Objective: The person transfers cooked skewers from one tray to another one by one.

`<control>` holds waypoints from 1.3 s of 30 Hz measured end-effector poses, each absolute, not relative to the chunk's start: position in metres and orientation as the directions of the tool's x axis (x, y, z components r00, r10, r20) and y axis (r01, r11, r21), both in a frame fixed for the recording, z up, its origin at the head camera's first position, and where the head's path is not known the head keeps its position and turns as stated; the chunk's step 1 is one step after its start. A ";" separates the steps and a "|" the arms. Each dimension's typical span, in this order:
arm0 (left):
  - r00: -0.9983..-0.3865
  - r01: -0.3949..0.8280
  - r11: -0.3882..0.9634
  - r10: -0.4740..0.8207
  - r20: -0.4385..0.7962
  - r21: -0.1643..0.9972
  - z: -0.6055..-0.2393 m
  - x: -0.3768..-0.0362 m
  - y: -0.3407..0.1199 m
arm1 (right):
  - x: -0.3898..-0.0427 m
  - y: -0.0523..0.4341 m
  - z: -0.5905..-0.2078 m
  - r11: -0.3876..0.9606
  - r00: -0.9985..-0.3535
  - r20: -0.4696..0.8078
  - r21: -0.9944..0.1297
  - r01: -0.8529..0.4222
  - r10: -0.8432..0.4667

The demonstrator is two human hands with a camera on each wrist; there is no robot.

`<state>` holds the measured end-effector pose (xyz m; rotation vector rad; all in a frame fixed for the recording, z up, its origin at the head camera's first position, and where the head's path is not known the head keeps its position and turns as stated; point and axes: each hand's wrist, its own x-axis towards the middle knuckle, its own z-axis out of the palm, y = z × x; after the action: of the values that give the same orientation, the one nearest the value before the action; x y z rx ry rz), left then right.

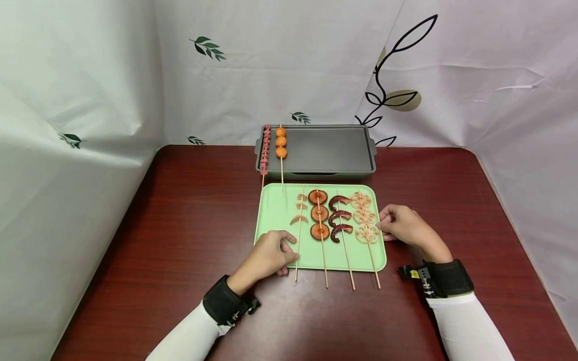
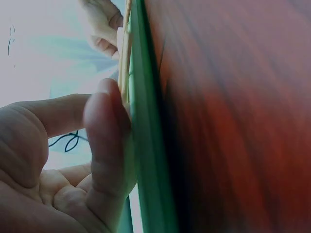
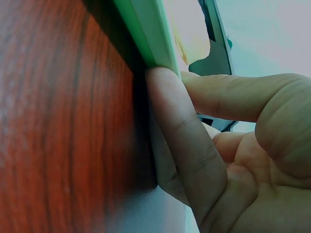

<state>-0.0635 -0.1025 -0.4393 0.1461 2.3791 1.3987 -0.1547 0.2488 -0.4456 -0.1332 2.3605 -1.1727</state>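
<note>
Perhaps shifting the green tray (image 1: pixel 276 210), just before the grill pan (image 1: pixel 329 150) on the bench (image 1: pixel 198 210), could snag the orange-ball skewer (image 1: pixel 281 141), whose stick overhangs it. Forearms angle inward; left hand (image 1: pixel 272 252) apparently pinches the front rim, right hand (image 1: pixel 403 225) the right rim.

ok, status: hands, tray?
Right hand at right edge of green tray, left hand at near-left corner; grips unclear. Four skewers aboard. Orange-ball skewer overhangs tray from grill.
</note>
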 end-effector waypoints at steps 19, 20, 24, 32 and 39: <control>-0.998 0.047 0.731 0.060 0.005 0.681 -0.416 -0.078 -0.136 | -0.155 0.248 -0.447 0.632 -0.868 -0.395 -0.764 0.128 -0.300; -0.999 0.047 0.721 0.053 0.013 0.691 -0.415 -0.078 -0.138 | -0.155 0.248 -0.447 0.632 -0.869 -0.394 -0.764 0.128 -0.300; -0.997 0.072 0.682 0.028 0.072 0.728 -0.413 -0.082 -0.147 | -0.156 0.249 -0.448 0.631 -0.871 -0.390 -0.766 0.127 -0.298; -0.955 0.218 0.574 -0.042 0.294 0.790 -0.406 -0.093 -0.154 | -0.157 0.249 -0.449 0.621 -0.873 -0.382 -0.774 0.123 -0.303; -0.931 0.305 0.383 -0.071 0.357 0.872 -0.400 -0.105 -0.153 | -0.156 0.249 -0.448 0.621 -0.873 -0.381 -0.774 0.121 -0.304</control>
<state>-0.1049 -0.1530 -0.4003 0.2547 2.8782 1.9484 -0.1563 0.2494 -0.4484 -0.1443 2.3623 -1.1789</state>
